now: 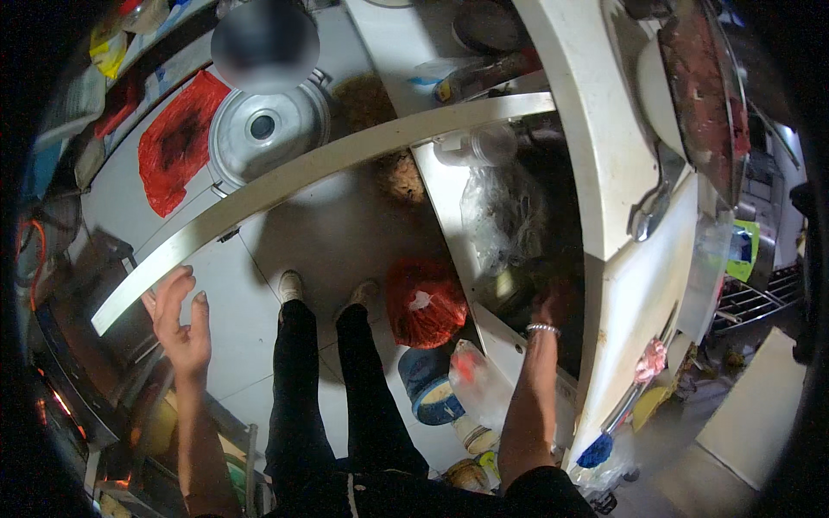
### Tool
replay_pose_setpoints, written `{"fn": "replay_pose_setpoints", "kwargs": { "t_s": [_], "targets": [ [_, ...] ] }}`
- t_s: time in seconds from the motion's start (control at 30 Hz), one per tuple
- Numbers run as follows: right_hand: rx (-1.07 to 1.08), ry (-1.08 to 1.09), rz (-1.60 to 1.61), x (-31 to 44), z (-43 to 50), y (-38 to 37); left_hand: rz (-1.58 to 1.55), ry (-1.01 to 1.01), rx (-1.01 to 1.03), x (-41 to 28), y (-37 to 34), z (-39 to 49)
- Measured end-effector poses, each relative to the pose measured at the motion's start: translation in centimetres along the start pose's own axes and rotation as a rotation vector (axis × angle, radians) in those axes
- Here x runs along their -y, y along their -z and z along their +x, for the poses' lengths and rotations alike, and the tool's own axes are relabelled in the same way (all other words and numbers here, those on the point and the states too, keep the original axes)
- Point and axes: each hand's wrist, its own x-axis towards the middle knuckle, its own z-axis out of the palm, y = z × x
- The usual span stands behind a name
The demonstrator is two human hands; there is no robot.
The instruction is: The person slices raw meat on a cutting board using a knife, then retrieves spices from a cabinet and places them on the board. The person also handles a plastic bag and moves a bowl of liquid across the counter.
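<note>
My left hand is raised on the left with its fingers apart and loosely curled. Its fingertips are by the free end of an open white door, seen edge-on; whether they touch it I cannot tell. A beaded bracelet circles my right wrist, and my right hand reaches into the dark inside of a white cabinet or fridge. Deep shadow hides its fingers and anything in them. Close to it are a crumpled clear plastic bag and a pale green thing, too dim to name.
On the floor, a red plastic bag, a blue tub and a clear bag crowd the cabinet's foot. Beyond the door stand a lidded metal pot and a flat red bag. A metal-handled utensil lies on the cabinet top.
</note>
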Motion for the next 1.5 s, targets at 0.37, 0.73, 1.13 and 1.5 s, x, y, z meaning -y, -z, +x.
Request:
{"fn": "replay_pose_setpoints", "kwargs": {
  "t_s": [0.37,0.73,1.13,1.5],
  "targets": [
    [0.697,-0.336,0.851,19.1,-20.2,-2.0,-0.079,0.009,0.025,-0.7,0.4,-1.8],
    [0.108,0.319,0.275,28.2,-2.4,7.9,-0.142,0.055,0.069,-2.0,0.4,-4.6],
    [0.034,0.177,0.312,25.8,1.5,12.4,-0.114,0.082,0.116,-2.4,0.1,-5.5],
    [0.183,0.139,0.624,27.9,-6.3,13.3,-0.056,0.151,0.121,-2.1,-0.4,-6.2]
  ]
}}
